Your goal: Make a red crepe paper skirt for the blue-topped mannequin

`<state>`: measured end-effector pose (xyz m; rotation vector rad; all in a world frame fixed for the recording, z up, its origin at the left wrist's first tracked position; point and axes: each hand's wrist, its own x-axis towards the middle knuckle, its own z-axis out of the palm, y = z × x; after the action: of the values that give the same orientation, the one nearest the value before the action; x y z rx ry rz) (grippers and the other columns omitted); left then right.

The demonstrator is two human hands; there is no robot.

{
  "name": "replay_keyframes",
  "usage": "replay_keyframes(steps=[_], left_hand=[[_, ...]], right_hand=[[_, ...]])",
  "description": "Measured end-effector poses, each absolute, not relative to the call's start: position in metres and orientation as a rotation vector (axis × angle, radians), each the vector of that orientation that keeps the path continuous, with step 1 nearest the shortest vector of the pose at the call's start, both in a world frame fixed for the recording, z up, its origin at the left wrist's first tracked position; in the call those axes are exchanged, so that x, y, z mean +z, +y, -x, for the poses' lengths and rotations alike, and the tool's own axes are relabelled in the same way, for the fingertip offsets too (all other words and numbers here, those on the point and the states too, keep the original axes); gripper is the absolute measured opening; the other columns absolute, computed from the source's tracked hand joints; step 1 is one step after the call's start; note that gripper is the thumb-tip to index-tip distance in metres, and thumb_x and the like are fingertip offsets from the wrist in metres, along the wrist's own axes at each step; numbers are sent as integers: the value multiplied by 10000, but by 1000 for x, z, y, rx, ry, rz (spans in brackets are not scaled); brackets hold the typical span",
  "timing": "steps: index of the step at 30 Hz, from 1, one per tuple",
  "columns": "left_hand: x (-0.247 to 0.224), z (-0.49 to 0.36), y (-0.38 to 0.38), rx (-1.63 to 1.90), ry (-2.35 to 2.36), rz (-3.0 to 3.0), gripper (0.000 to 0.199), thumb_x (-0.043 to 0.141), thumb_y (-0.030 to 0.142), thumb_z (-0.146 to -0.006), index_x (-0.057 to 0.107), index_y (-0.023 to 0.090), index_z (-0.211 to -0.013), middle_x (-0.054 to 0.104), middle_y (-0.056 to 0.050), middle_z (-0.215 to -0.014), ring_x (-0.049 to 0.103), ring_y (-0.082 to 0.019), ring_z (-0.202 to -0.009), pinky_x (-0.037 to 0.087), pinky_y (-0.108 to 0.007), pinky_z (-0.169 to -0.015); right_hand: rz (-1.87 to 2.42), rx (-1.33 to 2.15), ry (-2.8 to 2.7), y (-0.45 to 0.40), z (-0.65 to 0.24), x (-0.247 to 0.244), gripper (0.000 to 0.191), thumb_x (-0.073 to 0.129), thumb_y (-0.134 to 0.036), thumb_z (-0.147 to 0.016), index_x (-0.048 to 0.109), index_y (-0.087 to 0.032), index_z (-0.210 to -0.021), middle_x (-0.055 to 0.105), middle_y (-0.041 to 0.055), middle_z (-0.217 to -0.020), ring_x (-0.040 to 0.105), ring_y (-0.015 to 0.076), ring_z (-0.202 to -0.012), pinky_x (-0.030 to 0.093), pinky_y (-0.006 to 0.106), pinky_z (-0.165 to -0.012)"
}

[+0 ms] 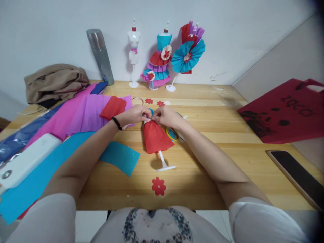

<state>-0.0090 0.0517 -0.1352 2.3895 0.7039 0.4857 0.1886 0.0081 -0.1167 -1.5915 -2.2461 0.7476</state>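
A small mannequin in a red crepe paper skirt lies tilted on the wooden table, its white stand pointing toward me. My left hand pinches the waist of the skirt from the left, fingers closed. On the other side my right hand is closed at the same waist, its fingertips close to the left ones. A bit of blue shows between the hands; the mannequin's upper part is mostly hidden. Yellow-handled scissors lie beside the skirt, partly under my right forearm. Nearer me is a red paper flower.
Three mannequins stand along the wall beside a grey bottle. Purple paper, blue paper and a white device lie left. A red bag and a phone are at right.
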Motion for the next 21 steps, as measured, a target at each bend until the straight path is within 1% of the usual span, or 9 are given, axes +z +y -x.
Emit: replay_keyframes(steps=[6,10,13,17,21], left_hand=[[-134,8,50,477,713,-2389,38,677,161,-753,710,154,-770,663,-10,-731,562,-135,-705,414,-243,-685],[-134,9,51,457,717,-2386,41,677,158,-751,713,154,-772,657,-5,-715,567,-132,-693,415,-238,-672],[-134,8,51,459,726,-2376,45,671,154,-748,712,155,-767,649,-1,-699,556,-128,-680,408,-236,-658],[-134,8,49,472,714,-2360,43,662,143,-750,704,152,-752,648,-2,-696,558,-128,-682,407,-239,-663],[-134,8,49,487,694,-2364,45,660,144,-753,704,156,-750,650,2,-704,555,-126,-683,408,-241,-666]], right_hand=[[1512,978,-2168,14,-197,-119,237,629,-314,-781,622,-159,-601,522,-37,-505,400,96,-509,321,243,-543],[1473,982,-2227,15,-202,-118,327,605,-388,-789,565,-170,-548,445,-51,-478,347,89,-502,274,249,-521],[1466,991,-2241,15,-202,-117,332,597,-397,-786,550,-173,-545,429,-56,-483,343,85,-498,269,249,-519],[1413,1121,-2183,13,-202,-114,338,631,-412,-768,541,-177,-542,416,-60,-481,340,79,-497,273,236,-508],[1372,1276,-2088,12,-206,-107,362,655,-471,-798,596,-169,-606,505,-33,-510,413,96,-500,330,246,-513]])
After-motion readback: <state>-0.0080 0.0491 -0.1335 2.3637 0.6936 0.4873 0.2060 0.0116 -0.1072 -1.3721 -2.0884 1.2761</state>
